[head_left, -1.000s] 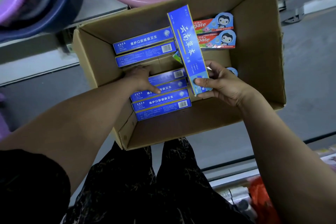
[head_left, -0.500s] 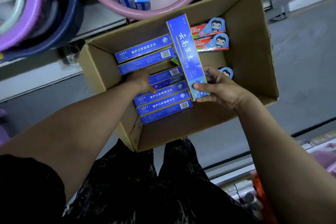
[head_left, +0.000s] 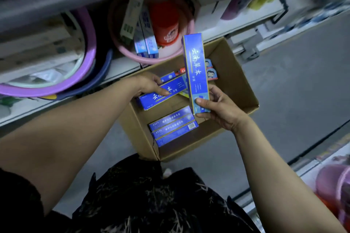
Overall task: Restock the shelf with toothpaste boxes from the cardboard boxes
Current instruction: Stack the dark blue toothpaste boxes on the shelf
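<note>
Shelf (head_left: 117, 71) ahead, beyond the cardboard box (head_left: 236, 81) on the floor (head_left: 293, 73). Right grip (head_left: 221, 108) pinches the near end of one blue toothpaste box (head_left: 196, 70) — long axis pointing at the shelf. Left grip (head_left: 149, 85) holds a second toothpaste box (head_left: 162, 93) crosswise, low over the cardboard box — nearer the shelf edge.

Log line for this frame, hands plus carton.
left hand: grips blue toothpaste box over cardboard box | right hand: holds second toothpaste box upright | stacked blue boxes: in cardboard box
</note>
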`<state>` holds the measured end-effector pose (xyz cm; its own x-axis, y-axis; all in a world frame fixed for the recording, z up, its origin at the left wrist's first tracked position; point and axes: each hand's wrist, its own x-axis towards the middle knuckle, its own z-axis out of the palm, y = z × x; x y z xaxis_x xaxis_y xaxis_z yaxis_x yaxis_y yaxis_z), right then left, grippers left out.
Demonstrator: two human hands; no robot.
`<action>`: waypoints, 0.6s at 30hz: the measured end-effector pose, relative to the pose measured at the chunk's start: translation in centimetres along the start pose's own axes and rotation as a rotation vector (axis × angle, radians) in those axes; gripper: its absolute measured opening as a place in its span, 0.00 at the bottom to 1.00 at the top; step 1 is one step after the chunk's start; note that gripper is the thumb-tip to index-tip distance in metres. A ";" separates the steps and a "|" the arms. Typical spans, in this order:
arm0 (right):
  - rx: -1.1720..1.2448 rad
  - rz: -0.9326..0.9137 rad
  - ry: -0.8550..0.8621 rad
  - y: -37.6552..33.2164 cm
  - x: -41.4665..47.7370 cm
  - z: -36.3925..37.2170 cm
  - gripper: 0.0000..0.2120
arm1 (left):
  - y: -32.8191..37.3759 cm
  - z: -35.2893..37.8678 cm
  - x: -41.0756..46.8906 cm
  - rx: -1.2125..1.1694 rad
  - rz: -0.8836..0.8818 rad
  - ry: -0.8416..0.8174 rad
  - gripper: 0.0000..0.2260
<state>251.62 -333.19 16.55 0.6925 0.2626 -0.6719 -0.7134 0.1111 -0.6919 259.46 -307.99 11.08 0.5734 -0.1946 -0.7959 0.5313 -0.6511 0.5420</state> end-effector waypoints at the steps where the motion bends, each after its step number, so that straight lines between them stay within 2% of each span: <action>1: -0.031 -0.024 -0.005 -0.4 -0.6 0.7 0.26 | 0.4 -0.6 -1.4 -0.005 0.023 0.017 0.25; 8: -0.149 -0.203 -0.101 -2.7 -5.8 6.0 0.20 | 2.2 -5.2 -13.5 0.028 0.175 0.182 0.10; 14: -0.152 -0.433 -0.169 -5.0 -10.6 11.0 0.25 | 3.6 -8.8 -24.4 0.117 0.296 0.347 0.08; 18: -0.133 -0.559 -0.232 -6.8 -13.7 14.0 0.27 | 4.4 -11.1 -30.9 0.184 0.362 0.460 0.12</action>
<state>245.54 -324.10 34.17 0.9056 0.4028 -0.1331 -0.2191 0.1755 -0.9598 251.00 -296.70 41.01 0.9296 -0.1170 -0.3496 0.1598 -0.7267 0.6681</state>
